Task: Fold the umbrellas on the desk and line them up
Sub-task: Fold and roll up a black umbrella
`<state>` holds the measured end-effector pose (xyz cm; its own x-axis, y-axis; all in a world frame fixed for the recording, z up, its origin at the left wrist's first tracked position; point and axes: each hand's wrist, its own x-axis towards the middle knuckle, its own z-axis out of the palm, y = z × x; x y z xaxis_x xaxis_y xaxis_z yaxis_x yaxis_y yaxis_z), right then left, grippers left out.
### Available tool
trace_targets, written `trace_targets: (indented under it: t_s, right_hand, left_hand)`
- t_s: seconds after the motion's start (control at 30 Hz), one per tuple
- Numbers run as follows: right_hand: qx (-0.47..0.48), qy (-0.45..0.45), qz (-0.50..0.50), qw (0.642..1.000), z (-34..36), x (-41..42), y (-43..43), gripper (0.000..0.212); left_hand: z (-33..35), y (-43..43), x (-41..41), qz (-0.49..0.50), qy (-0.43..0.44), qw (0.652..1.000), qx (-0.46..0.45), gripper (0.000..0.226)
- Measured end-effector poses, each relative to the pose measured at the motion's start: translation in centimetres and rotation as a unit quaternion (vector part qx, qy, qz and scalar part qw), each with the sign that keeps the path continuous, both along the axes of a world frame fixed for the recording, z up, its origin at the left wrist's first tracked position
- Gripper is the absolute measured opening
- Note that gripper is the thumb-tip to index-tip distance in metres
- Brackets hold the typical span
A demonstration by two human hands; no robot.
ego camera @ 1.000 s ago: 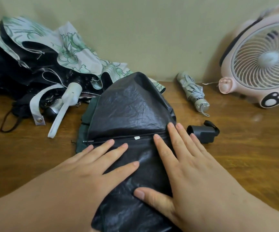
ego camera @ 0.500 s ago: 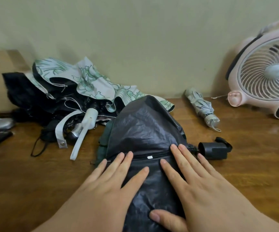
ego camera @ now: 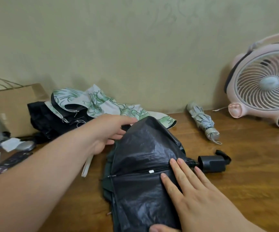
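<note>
A black umbrella [ego camera: 140, 156] lies half collapsed on the wooden desk [ego camera: 252, 173], its canopy spread flat with one flap raised at the far end. Its black handle [ego camera: 212, 164] sticks out to the right. My right hand [ego camera: 190, 190] presses flat on the canopy beside the rib, near the handle. My left hand [ego camera: 105, 131] reaches to the far left edge of the raised flap, fingers fairly straight and touching the fabric. An open floral white-and-green umbrella [ego camera: 98, 101] lies crumpled behind. A folded grey patterned umbrella [ego camera: 200, 121] lies by the wall.
A pink desk fan [ego camera: 266, 87] stands at the back right. A brown paper bag [ego camera: 13, 106] and loose items sit at the far left. The floral umbrella's white strap [ego camera: 86, 166] pokes out under my left wrist. Bare wood shows at the right.
My left hand has lifted off the canopy and moved forward to the edge of the raised flap. My right hand stays pressed on the fabric. The view has tilted upward.
</note>
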<state>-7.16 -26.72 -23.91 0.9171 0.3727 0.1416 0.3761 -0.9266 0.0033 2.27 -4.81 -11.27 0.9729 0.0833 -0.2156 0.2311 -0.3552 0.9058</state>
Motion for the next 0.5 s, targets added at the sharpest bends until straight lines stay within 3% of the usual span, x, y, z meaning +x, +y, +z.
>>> trace_targets:
  t_s: [0.13,0.3,0.37,0.5]
  right_hand:
    - [-0.012,0.029,0.023,0.999,0.5,0.2,-0.2,0.1]
    - [0.006,0.046,0.076,0.996,3.3,0.1,-0.3,0.1]
    - [-0.029,0.126,0.081,0.988,4.4,-0.4,-0.7,0.108]
    - [-0.067,0.148,0.09,0.983,6.0,-1.2,-2.0,0.109]
  left_hand:
    - [1.8,-0.5,2.2,-0.032,0.063,0.991,-0.113,0.043]
    - [3.5,-1.5,0.4,-0.053,-0.043,0.959,-0.275,0.025]
    - [3.2,-1.8,-2.7,-0.027,-0.091,0.953,-0.287,0.041]
    - [-0.3,-1.7,-11.8,-0.004,-0.142,0.941,-0.308,0.081]
